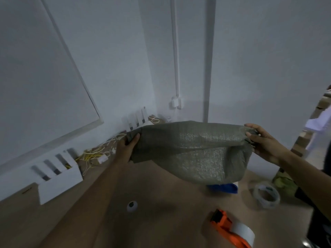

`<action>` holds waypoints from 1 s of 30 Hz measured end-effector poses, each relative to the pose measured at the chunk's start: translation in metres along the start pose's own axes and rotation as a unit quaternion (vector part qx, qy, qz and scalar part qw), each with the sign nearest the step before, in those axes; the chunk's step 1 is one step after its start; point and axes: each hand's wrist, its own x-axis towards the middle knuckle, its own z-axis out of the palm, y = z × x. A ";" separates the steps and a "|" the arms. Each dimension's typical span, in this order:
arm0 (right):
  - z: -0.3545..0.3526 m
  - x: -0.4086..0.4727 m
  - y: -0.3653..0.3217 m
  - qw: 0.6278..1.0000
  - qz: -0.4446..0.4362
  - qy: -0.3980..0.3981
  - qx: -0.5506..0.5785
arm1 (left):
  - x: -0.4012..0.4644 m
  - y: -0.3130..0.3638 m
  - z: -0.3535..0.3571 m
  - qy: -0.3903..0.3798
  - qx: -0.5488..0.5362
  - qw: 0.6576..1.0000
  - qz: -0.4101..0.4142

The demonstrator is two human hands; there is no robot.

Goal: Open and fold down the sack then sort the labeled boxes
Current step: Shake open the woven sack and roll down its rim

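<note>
A grey-green woven sack point(193, 149) hangs in the air above the wooden table point(161, 203), stretched sideways between both hands. My left hand point(127, 147) grips its left edge, thumb on top of the fabric. My right hand point(261, 140) pinches the right corner at about the same height. The sack's lower part sags toward the table and hides part of a blue object point(223, 187). No labeled boxes are clearly in view; stacked brown shapes at the far right edge point(304, 138) are too blurred to identify.
On the table lie an orange tape dispenser point(231, 228), a clear tape roll point(266, 195) and a small white roll point(132, 206). White slotted holders point(57, 176) and tangled yellow cables point(95, 154) line the wall at left. Someone in white point(320, 120) stands at right.
</note>
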 end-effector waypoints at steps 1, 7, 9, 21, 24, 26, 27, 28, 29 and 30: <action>-0.003 0.006 0.005 1.000 0.006 -0.001 0.002 | 0.008 -0.007 0.009 -0.001 0.006 1.000 -0.007; -0.021 0.040 0.046 0.998 0.035 0.016 -0.055 | 0.046 -0.045 0.049 0.009 0.031 0.997 -0.072; -0.024 0.050 0.059 0.998 0.031 0.028 -0.055 | 0.056 -0.057 0.060 0.004 0.034 0.996 -0.086; -0.043 0.091 0.149 0.995 0.061 0.073 -0.036 | 0.097 -0.140 0.093 -0.012 0.043 0.987 -0.157; -0.048 0.096 0.176 0.993 0.070 0.087 -0.026 | 0.103 -0.161 0.100 -0.030 0.075 0.981 -0.177; -0.049 0.096 0.191 0.991 0.092 0.094 -0.015 | 0.107 -0.180 0.105 -0.038 0.097 0.976 -0.192; -0.049 0.095 0.199 0.990 0.105 0.097 -0.011 | 0.108 -0.188 0.108 -0.038 0.096 0.974 -0.200; -0.050 0.094 0.206 0.988 0.115 0.101 -0.016 | 0.107 -0.195 0.110 -0.040 0.094 0.973 -0.207; -0.051 0.093 0.215 0.987 0.118 0.105 -0.027 | 0.107 -0.202 0.113 -0.042 0.095 0.972 -0.212; -0.052 0.093 0.222 0.986 0.118 0.112 -0.036 | 0.107 -0.209 0.116 -0.042 0.099 0.969 -0.222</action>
